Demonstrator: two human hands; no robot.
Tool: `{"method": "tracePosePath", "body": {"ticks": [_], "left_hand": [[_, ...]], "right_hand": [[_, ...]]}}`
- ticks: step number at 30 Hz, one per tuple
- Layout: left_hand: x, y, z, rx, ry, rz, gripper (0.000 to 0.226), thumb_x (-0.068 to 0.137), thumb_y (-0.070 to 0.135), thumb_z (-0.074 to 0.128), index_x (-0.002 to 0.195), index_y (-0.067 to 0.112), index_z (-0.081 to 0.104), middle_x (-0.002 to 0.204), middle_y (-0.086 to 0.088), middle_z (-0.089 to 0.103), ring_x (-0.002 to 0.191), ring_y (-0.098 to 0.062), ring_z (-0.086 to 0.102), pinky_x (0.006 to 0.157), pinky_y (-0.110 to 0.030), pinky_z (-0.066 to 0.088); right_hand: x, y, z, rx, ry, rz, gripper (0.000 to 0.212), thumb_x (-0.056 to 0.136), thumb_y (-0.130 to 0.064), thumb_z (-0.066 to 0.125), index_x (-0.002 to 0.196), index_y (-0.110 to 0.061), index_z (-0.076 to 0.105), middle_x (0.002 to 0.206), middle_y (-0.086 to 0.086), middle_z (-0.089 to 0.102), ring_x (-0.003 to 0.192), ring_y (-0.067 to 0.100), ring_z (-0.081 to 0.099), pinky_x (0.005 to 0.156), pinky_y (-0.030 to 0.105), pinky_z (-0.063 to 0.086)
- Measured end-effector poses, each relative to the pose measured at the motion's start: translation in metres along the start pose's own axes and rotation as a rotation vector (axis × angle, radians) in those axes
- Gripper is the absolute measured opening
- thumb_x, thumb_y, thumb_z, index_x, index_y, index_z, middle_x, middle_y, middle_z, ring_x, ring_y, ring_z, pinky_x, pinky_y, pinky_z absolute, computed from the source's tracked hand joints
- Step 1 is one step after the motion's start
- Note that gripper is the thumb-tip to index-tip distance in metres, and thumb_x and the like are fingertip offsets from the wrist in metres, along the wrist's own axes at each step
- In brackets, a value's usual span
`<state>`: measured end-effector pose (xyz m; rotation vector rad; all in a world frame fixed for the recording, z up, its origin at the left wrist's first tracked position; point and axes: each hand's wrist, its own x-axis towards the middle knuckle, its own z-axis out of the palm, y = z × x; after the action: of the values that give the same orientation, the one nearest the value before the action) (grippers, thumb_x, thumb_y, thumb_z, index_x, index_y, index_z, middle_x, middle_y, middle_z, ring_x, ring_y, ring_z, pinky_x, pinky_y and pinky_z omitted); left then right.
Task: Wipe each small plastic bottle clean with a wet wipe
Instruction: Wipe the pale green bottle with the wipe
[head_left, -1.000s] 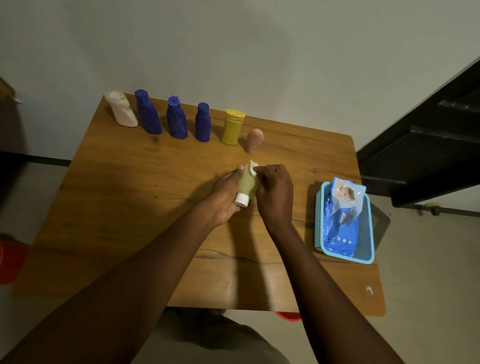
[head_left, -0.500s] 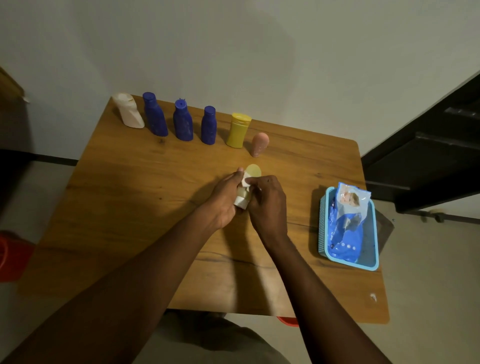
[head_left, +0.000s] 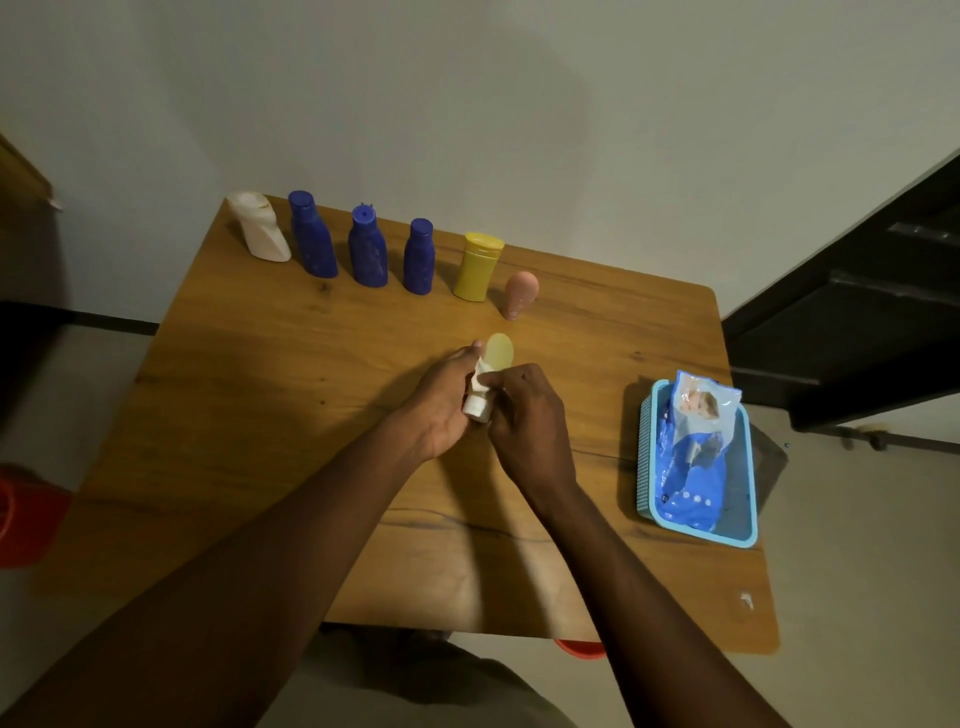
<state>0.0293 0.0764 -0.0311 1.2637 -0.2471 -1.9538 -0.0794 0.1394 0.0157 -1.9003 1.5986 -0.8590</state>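
My left hand (head_left: 440, 400) grips a small pale-yellow bottle (head_left: 498, 352) with a white cap, held above the middle of the wooden table (head_left: 249, 415). Its base points away from me and the cap toward me. My right hand (head_left: 527, 421) pinches a white wet wipe (head_left: 480, 375) against the bottle's lower body near the cap. Along the table's far edge stand a white bottle (head_left: 260, 226), three blue bottles (head_left: 311, 236) (head_left: 368, 247) (head_left: 418, 257), a yellow bottle (head_left: 479, 266) and a small pink bottle (head_left: 519, 293).
A light-blue plastic basket (head_left: 647, 467) at the table's right side holds a blue wet-wipe pack (head_left: 693, 452). A wall runs behind the table, a dark doorway (head_left: 857, 312) is at the right, and something red (head_left: 26, 514) sits on the floor to the left.
The right hand slid the wipe down the bottle from its far end toward the cap, baring the rounded base. The left hand kept its grip.
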Motion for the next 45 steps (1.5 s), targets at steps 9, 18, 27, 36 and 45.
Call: {"method": "tracePosePath", "body": {"ticks": [9, 18, 27, 36, 45], "left_hand": [[-0.006, 0.004, 0.007, 0.025, -0.033, 0.020, 0.032, 0.104, 0.038, 0.048, 0.130, 0.024, 0.061, 0.126, -0.009, 0.070, 0.111, -0.027, 0.067, 0.100, -0.049, 0.050], [-0.003, 0.012, 0.002, -0.021, 0.081, 0.058, 0.041, 0.108, 0.036, 0.039, 0.138, 0.011, 0.052, 0.123, -0.019, 0.069, 0.106, -0.031, 0.070, 0.082, -0.045, 0.059], [-0.013, 0.010, 0.016, 0.085, 0.090, 0.058, 0.039, 0.108, 0.039, 0.036, 0.140, 0.026, 0.053, 0.128, -0.006, 0.069, 0.116, -0.026, 0.067, 0.094, -0.046, 0.055], [-0.019, 0.016, 0.018, 0.046, 0.028, 0.052, 0.035, 0.110, 0.032, 0.033, 0.138, 0.024, 0.054, 0.131, -0.007, 0.067, 0.118, -0.025, 0.065, 0.083, -0.044, 0.056], [-0.016, 0.015, 0.018, -0.021, 0.073, 0.067, 0.037, 0.110, 0.028, 0.036, 0.142, 0.015, 0.049, 0.131, -0.018, 0.065, 0.117, -0.032, 0.066, 0.088, -0.047, 0.057]], "right_hand": [[0.032, 0.022, -0.006, 0.004, 0.231, 0.106, 0.027, 0.089, 0.005, 0.062, 0.113, -0.006, 0.071, 0.103, 0.011, 0.064, 0.092, 0.020, 0.063, 0.079, 0.046, 0.055], [0.004, 0.011, 0.014, 0.109, 0.163, 0.085, 0.026, 0.091, 0.002, 0.062, 0.111, -0.010, 0.072, 0.104, 0.006, 0.063, 0.092, 0.010, 0.060, 0.079, 0.037, 0.055], [0.030, 0.018, 0.002, 0.053, 0.251, 0.157, 0.023, 0.092, -0.002, 0.062, 0.111, -0.009, 0.072, 0.105, 0.006, 0.066, 0.095, 0.015, 0.063, 0.081, 0.034, 0.054], [0.045, 0.019, 0.000, 0.118, 0.216, 0.221, 0.025, 0.098, -0.010, 0.059, 0.119, -0.012, 0.072, 0.114, 0.004, 0.066, 0.100, 0.010, 0.060, 0.081, 0.017, 0.047], [0.018, 0.016, 0.007, 0.115, 0.192, 0.193, 0.024, 0.091, -0.005, 0.062, 0.108, -0.015, 0.075, 0.105, 0.004, 0.067, 0.093, 0.012, 0.064, 0.083, 0.036, 0.055]]}}
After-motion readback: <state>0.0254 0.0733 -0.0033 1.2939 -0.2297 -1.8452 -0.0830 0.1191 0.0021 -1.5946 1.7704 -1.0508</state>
